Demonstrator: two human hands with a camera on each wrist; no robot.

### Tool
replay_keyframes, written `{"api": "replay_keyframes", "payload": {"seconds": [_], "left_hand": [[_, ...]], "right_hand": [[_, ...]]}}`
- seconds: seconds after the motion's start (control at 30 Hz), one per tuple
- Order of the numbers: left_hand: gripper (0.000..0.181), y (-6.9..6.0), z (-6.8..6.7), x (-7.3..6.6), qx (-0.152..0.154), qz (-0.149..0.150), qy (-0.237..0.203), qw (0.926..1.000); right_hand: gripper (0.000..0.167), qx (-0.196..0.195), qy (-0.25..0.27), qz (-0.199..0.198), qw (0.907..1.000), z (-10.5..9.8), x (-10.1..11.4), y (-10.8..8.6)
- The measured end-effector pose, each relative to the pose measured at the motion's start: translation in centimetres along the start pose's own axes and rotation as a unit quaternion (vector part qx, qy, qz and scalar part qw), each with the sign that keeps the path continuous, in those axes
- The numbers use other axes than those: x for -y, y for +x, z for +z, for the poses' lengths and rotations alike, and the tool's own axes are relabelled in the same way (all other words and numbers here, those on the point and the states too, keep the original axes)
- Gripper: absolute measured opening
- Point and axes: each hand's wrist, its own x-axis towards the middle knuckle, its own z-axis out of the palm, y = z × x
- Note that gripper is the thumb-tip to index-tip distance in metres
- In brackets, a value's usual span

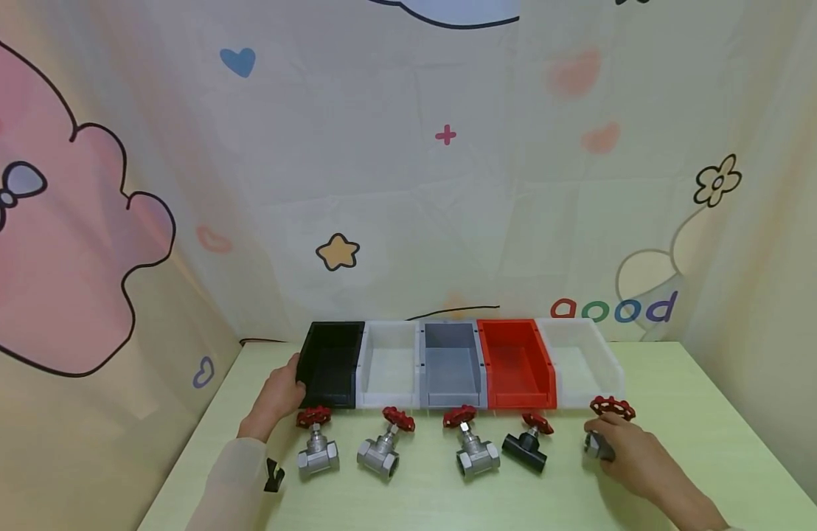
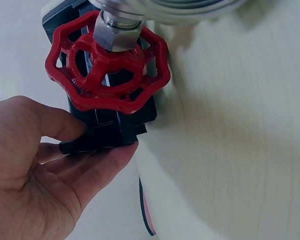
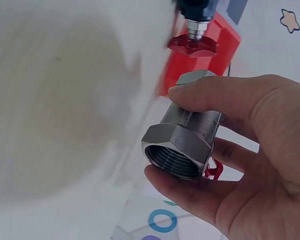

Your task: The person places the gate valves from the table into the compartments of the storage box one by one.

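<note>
Left grip pinches the black bin near the left edge; right grip curls round a valve, worktop stretching rightward, patterned cloth behind!

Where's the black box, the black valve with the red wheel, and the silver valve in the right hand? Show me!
Black box (image 1: 329,369): head view, on its bare inside.
Black valve (image 1: 524,450): head view, on its dark pipe body.
Silver valve (image 3: 194,121): right wrist view, on its metal body.

Five bins, four silvery valves, one black valve, five red handwheels, two hands
</note>
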Motion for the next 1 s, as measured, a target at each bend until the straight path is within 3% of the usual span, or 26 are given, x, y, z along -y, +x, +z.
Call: {"api": "replay_keyframes", "payload": {"seconds": [0.5,1.0], "left_hand": [[0.062,0.0,0.2,0.0,-0.002,-0.002,-0.006,1.0],[0.062,0.0,0.2,0.1,-0.002,-0.005,-0.001,1.0]], "right_hand": [[0.046,-0.065,-0.021,-0.047,0.9965,-2.6,1.6,-0.6],[0.046,-0.094,-0.029,-0.075,0.9923,-4.9,2.5,0.1]]}}
